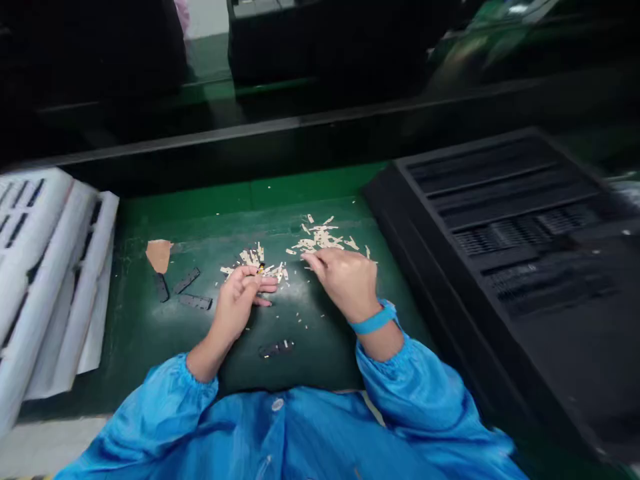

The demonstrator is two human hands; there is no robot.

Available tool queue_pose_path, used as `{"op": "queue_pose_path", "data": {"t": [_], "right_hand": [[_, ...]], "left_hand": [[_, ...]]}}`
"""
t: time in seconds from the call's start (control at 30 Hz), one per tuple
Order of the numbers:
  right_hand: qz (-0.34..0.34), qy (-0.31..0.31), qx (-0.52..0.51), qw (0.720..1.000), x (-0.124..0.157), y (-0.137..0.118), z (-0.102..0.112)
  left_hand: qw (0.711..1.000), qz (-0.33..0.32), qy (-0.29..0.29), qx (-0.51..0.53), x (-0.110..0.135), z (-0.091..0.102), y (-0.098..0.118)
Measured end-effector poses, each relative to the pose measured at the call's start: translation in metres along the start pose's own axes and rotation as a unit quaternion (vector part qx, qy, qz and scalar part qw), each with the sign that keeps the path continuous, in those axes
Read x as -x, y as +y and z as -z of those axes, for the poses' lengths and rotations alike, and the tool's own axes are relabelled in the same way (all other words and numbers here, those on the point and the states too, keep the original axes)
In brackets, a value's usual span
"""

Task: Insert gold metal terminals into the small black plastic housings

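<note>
My left hand [240, 297] rests on the green mat [310, 333], fingers curled round a small dark part with a yellow spot at its tip. My right hand [345, 280], a blue band on its wrist, lies palm down with fingers drawn together, reaching toward a heap of pale paper slips [323, 240]; whether it holds anything is hidden. A second, smaller heap of slips [253, 263] lies just beyond my left hand. Three dark flat strips [185, 290] lie to the left, and another dark strip [276, 347] lies near my body.
Stacked white sheets with dark slots [45, 280] lie at the left. A large black ribbed tray [525, 220] fills the right side. A tan scrap [159, 255] lies on the mat. A dark raised rail [250, 143] runs along the back.
</note>
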State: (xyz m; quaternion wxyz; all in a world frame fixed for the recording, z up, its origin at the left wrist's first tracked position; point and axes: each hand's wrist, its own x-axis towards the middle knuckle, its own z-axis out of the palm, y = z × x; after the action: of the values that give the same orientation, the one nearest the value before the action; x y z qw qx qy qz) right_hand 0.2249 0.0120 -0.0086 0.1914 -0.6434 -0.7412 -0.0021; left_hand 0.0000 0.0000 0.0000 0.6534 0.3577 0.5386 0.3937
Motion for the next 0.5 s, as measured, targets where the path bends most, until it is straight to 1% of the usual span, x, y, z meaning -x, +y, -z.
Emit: {"op": "queue_pose_path", "data": {"t": [0.07,0.13,0.23,0.3,0.4,0.47,0.5], "right_hand": [[0.021,0.021,0.014,0.999,0.0,-0.004,0.001],[0.036,0.025,-0.017,0.999,0.001,-0.01,0.0],[0.049,0.0,-0.147,0.988,0.007,-0.026,-0.004],[0.024,-0.022,-0.256,0.966,0.012,-0.037,-0.008],[-0.014,-0.037,-0.402,0.915,0.017,-0.051,-0.01],[-0.023,-0.048,-0.462,0.885,0.018,-0.058,-0.009],[-0.028,-0.048,-0.478,0.876,0.019,-0.061,-0.009]], "left_hand": [[0.999,-0.035,0.02,0.0,0.002,-0.001,-0.001],[0.998,-0.056,0.033,0.004,0.003,-0.001,-0.003],[0.997,-0.061,0.042,0.018,0.004,-0.001,-0.004],[0.997,-0.045,0.04,0.055,0.004,-0.001,-0.004],[0.994,-0.027,0.034,0.096,0.004,-0.003,-0.004],[0.995,-0.027,0.022,0.098,0.004,-0.003,-0.006],[0.995,-0.033,0.02,0.092,0.004,-0.004,-0.007]]}}
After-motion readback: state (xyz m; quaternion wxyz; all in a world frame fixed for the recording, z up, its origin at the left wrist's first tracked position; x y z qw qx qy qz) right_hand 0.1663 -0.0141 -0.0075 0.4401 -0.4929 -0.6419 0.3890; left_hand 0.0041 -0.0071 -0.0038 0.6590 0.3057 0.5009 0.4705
